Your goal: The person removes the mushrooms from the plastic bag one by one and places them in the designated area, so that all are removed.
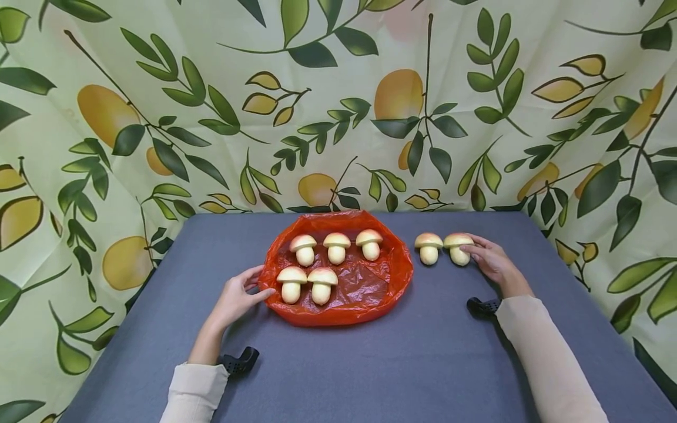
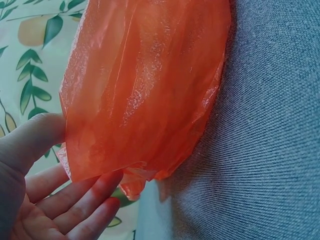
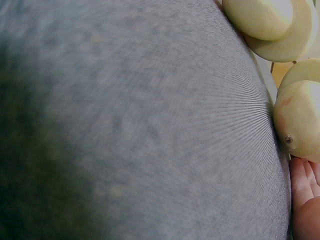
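Note:
A red plastic bag lies spread open with its rim rolled, and several toy mushrooms sit inside in two rows. My left hand holds the bag's left edge, thumb over the rim and fingers at the outer side; the left wrist view shows the thin red plastic between thumb and fingers. To the right of the bag, my right hand grips a toy mushroom with a pale stem and reddish cap. Another mushroom stands just left of it. In the right wrist view the fingers are partly cut off.
A grey-blue cloth covers the table. Behind it hangs a curtain printed with leaves and orange fruit, also along both sides. Black wrist mounts project near each cuff.

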Demonstrator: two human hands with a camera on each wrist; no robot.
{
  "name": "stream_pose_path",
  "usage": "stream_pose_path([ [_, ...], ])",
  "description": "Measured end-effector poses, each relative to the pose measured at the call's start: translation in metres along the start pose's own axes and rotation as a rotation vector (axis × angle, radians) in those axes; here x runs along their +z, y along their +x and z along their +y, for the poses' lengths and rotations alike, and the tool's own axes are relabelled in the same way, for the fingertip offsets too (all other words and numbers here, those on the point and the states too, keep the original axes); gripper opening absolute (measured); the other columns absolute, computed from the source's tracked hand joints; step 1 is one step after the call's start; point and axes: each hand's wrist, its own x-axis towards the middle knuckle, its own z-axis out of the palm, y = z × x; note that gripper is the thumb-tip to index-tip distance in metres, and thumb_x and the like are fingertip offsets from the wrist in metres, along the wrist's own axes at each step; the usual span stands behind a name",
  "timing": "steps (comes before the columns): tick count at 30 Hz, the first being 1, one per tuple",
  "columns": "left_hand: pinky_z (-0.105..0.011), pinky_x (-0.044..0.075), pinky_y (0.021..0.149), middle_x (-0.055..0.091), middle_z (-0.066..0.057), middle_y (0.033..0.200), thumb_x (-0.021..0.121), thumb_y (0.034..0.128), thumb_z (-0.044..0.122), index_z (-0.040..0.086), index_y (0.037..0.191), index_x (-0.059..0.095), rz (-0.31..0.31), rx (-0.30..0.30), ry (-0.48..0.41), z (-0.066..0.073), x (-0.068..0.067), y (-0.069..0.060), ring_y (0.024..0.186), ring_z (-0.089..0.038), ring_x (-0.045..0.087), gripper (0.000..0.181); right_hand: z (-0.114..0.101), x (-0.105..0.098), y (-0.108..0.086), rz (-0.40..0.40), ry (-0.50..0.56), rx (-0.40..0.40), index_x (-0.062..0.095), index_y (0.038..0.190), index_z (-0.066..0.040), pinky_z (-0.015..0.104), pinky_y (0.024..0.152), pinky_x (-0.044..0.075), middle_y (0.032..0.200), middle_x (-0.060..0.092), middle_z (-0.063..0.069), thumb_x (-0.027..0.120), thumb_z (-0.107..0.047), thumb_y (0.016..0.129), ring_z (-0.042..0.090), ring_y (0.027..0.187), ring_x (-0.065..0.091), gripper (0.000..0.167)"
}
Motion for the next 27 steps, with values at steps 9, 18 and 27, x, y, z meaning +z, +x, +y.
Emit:
stream_pose_path([
  [9, -0.047, 0.053, 0.098, 0.062, -0.029, 0.126, 0.074, 0.0842, 0.014, -0.006, 0.136, 0.049, -0.003, -0.007, 0.002, 0.001, 0.002, 0.001, 0.114, -0.041, 0.063, 0.061, 0.0, 0.0, -0.002, 0.033, -0.123, -0.045, 0.009, 0.153, 0.004, 0.002, 0.078, 0.047, 0.093, 0.061, -0.03, 0.065, -0.007, 0.09, -0.016, 0.089, 0.057, 0.084],
  [18, -0.048, 0.053, 0.099, 0.061, -0.029, 0.126, 0.074, 0.0846, 0.014, -0.006, 0.137, 0.048, -0.015, -0.009, -0.006, 0.002, 0.001, 0.001, 0.115, -0.04, 0.063, 0.061, -0.006, -0.002, -0.019, 0.068, -0.059, -0.125, 0.04, 0.143, -0.008, 0.002, 0.078, 0.048, 0.095, 0.065, -0.027, 0.065, -0.005, 0.09, -0.016, 0.089, 0.059, 0.059],
  [27, -0.048, 0.053, 0.098, 0.062, -0.029, 0.126, 0.074, 0.0844, 0.013, -0.006, 0.137, 0.048, -0.006, -0.007, -0.011, -0.001, -0.001, 0.0, 0.114, -0.041, 0.063, 0.061, -0.021, 0.005, -0.036, 0.064, 0.08, -0.243, 0.065, 0.101, -0.025, 0.007, 0.078, 0.053, 0.094, 0.073, -0.017, 0.06, 0.002, 0.091, -0.007, 0.089, 0.068, 0.029],
])
